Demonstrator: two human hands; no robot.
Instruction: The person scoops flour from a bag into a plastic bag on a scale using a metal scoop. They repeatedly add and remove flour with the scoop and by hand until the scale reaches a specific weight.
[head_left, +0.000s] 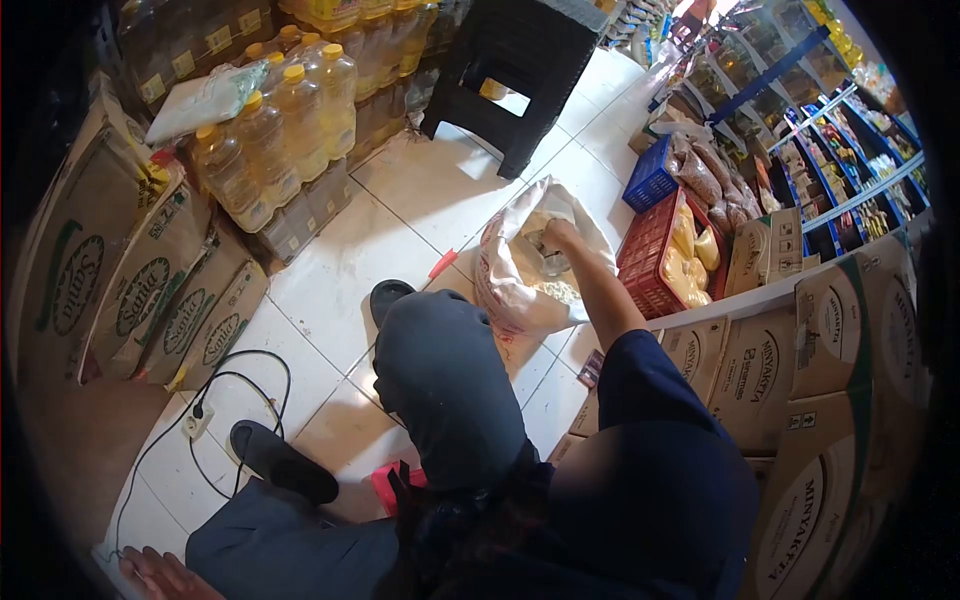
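My right hand [559, 237] reaches down into an open white sack [508, 225] on the tiled floor. Its fingers are closed on a greyish, see-through scoop-like container [551, 264], partly hidden by the hand and lying against the pale loose contents [560, 291]. The exact kind of container I cannot tell. At the lower left edge, my left hand [165, 574] is apart from the sack, fingers stretched out and holding nothing. My bent knee [445, 350] stands just left of the sack.
A red crate [640, 250] with yellow-filled bags and a blue crate [648, 172] stand right of the sack. Cartons [750, 365] line the right side. A black stool [512, 75], oil bottles [290, 125] and a cable with a socket [197, 420] are around.
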